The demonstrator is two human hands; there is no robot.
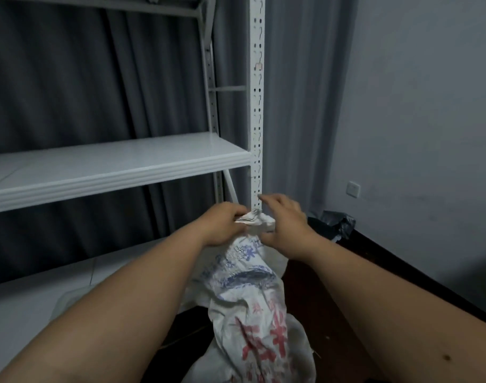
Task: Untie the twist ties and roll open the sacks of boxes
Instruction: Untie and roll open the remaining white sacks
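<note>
A white woven sack with blue and red print stands upright on the floor between my arms. Its mouth is gathered into a bunched neck at the top. My left hand grips the neck from the left, fingers curled round the bunched fabric. At the neck's right side is my right hand: its thumb lies against the fabric low down, and its fingers reach over the top. I cannot make out a twist tie; the hands and folds hide that spot.
A white metal shelf rack stands to the left, its perforated upright post right behind the sack's neck. Dark curtains hang behind. A black plastic bag lies by the grey wall on the right. The floor under the sack is dark.
</note>
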